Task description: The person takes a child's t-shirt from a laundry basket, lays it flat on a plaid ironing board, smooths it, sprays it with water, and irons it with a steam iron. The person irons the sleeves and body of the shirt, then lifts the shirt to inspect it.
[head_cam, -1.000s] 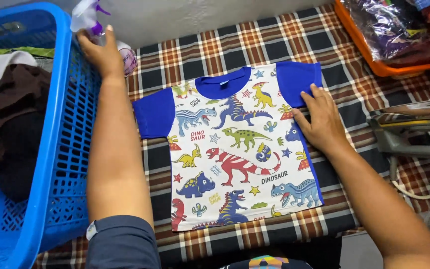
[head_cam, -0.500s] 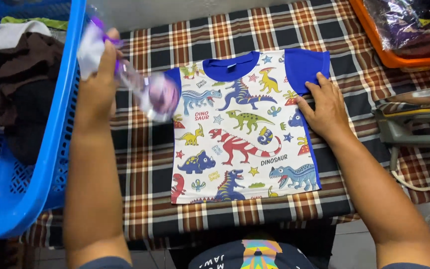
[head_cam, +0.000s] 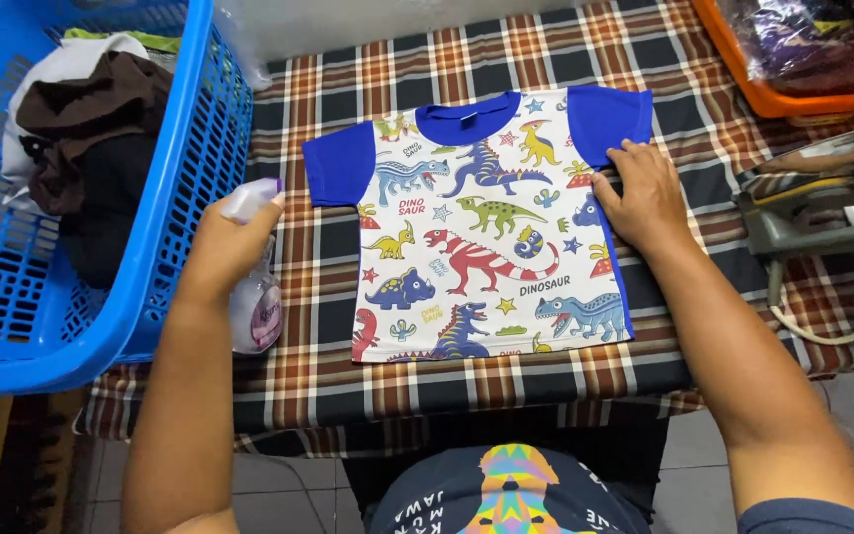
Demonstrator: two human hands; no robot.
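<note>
We have a small dinosaur-print T-shirt [head_cam: 486, 227] with blue sleeves lying flat, front up, at the centre of the plaid-covered surface [head_cam: 348, 89], neck toward 12 o'clock. Our left hand [head_cam: 221, 247], at about 9 o'clock from the shirt, is wrapped around a pale spray bottle [head_cam: 254, 292], fingers curled on its neck with the nozzle at the top pointing toward the shirt; the bottle hangs just off the shirt's left edge, above the cloth. Our right hand [head_cam: 644, 193] lies palm down at 3 o'clock, fingers together and pressed flat on the shirt's right side below the sleeve, pinning it. To do this well, we judge it best to keep that palm firm so the fabric stays taut, and to hold the nozzle level and a little back so any mist falls evenly rather than soaking one patch. Both forearms reach in from 6 o'clock, the left wrist bent inward, the right arm angled from the lower right. A blue laundry basket [head_cam: 175, 198] with dark clothes sits at 9 o'clock, an orange tray [head_cam: 793, 99] at 1 o'clock, an iron [head_cam: 822, 203] at 3 o'clock.
</note>
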